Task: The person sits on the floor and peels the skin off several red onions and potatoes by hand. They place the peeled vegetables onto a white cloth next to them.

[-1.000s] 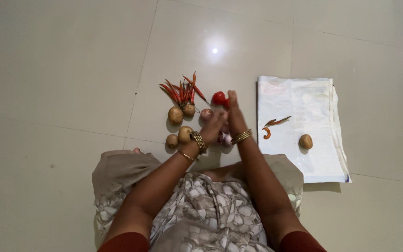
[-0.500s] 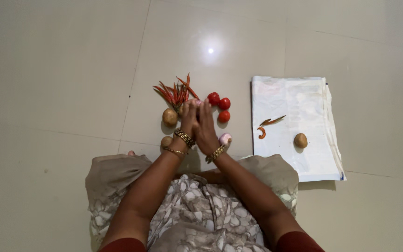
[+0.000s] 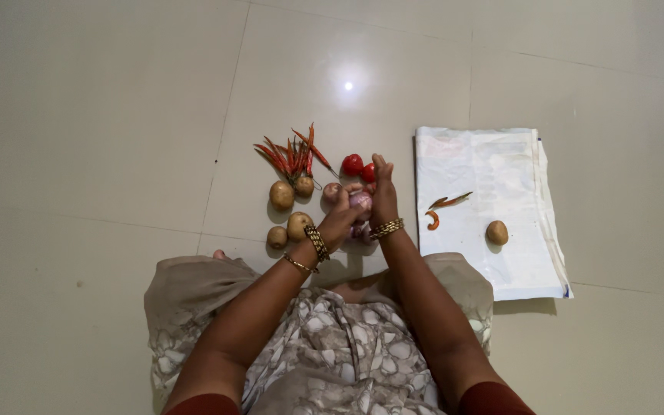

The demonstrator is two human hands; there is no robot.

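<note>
My left hand (image 3: 338,221) and my right hand (image 3: 383,197) meet over a pile of vegetables on the tiled floor and hold a small pink onion (image 3: 360,201) between them. The left fingers cup it from below; the right palm presses against its side with the fingers straight. More pink onions (image 3: 358,231) lie under the hands, partly hidden. Just beyond the fingertips lie two red tomatoes (image 3: 353,164). To the left are a bunch of red chillies (image 3: 293,154) and several potatoes (image 3: 281,194).
To the right a white sheet (image 3: 501,154) is spread on the floor. It carries two chillies (image 3: 447,201), a curled chilli piece (image 3: 433,220) and one potato (image 3: 496,231). My lap in patterned cloth (image 3: 332,353) fills the near side.
Both hands have stayed over the pile, first apart at the wrists, then palm to palm. Now a pink onion shows between them, lifted off the floor.
</note>
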